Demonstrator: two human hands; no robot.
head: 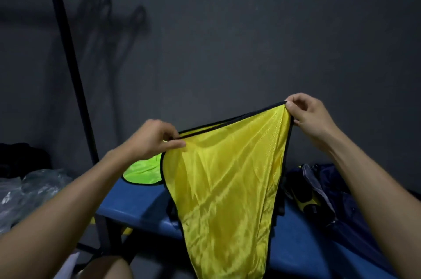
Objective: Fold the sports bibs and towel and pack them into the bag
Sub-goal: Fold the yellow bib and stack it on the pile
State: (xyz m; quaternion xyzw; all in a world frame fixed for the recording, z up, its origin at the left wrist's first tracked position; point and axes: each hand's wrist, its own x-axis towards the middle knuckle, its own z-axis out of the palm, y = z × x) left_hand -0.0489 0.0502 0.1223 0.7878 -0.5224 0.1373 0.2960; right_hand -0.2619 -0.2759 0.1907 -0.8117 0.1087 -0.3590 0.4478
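Here a yellow sports bib (223,176) with black trim is held up in the air above the blue table (141,208), gripped along its upper edge by both hands. The left hand (152,139) pinches the black-trimmed edge between thumb and curled fingers at the lower end of that edge, while the right hand (307,112) pinches the higher end, so that the edge slopes upward from left to right. The cloth hangs down from this edge in soft folds and narrows toward the bottom, where it passes out of the picture in front of the table's near edge. A second bib, bright green (143,171) and also trimmed in black, lies on the table near its left end, partly hidden behind the left hand and the yellow cloth. A dark blue bag (337,199) rests toward the right end of the table, and a yellow and black item (305,203) is seen at its opening; what this item is cannot be told. Crumpled clear plastic (29,190) and a dark bundle (20,158) are seen beyond the left end of the table. A dark pole (68,57) rises at a slant before the grey wall (227,39).
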